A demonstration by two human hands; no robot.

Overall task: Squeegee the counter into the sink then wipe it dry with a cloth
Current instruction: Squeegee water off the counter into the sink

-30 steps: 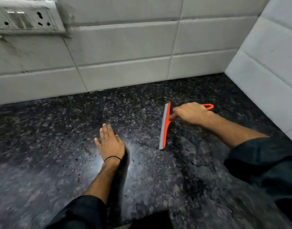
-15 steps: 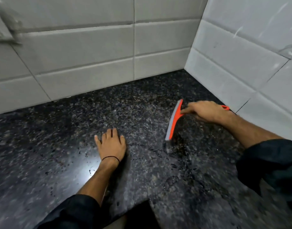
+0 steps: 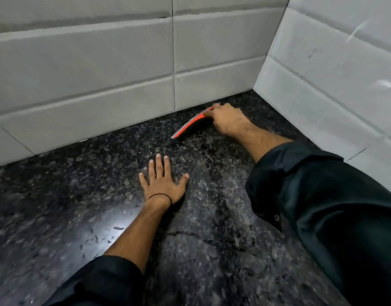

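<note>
An orange squeegee (image 3: 190,125) with a grey rubber blade lies against the black speckled granite counter (image 3: 101,184), close to the back wall near the corner. My right hand (image 3: 228,120) grips its handle, which the hand hides. The blade slants from the hand down to the left. My left hand (image 3: 162,182) rests flat on the counter, fingers spread, nearer to me and left of the squeegee. A thin black band circles the left wrist. Wet streaks and droplets show on the counter. Neither a sink nor a cloth is in view.
Grey tiled walls meet in a corner: the back wall (image 3: 90,74) and the right wall (image 3: 333,74). Water film and droplets (image 3: 101,237) shine on the counter in front of my left arm.
My right hand has carried the squeegee away from me, into the corner by the back wall. My left hand has spread its fingers flat. The view has swung to the right.
</note>
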